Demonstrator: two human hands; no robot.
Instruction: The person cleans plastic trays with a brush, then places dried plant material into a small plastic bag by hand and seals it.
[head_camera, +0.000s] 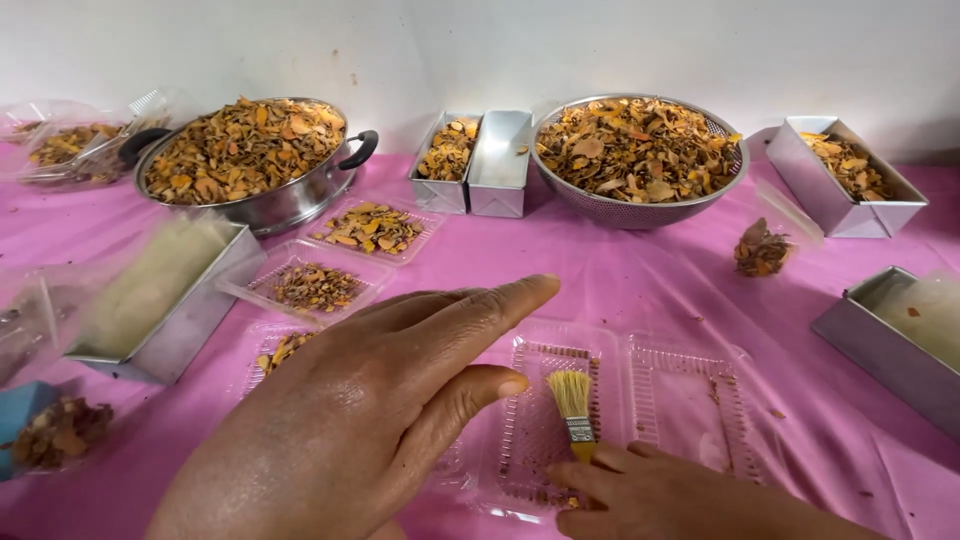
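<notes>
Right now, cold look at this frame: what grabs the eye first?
The left hand, spread flat in the near foreground, fills much of the view. Beside it the right hand holds a small brush over a clear plastic tray. Behind, on the pink cloth, a steel pot and a colander stand heaped with dried orange-brown chips.

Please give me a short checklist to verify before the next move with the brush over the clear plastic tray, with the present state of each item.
1. Right hand grips the small brush: ok, fingers wrap the yellow handle.
2. Bristles point at the open clear plastic tray: ok.
3. Tray compartments free of pieces: cannot tell; a few crumbs seem to lie there.
4. Left hand is empty: ok, spread flat, holding nothing.
5. Left hand steadies the tray: cannot tell, contact is hidden.
6. Small filled trays stand apart from the brush: ok.
</notes>
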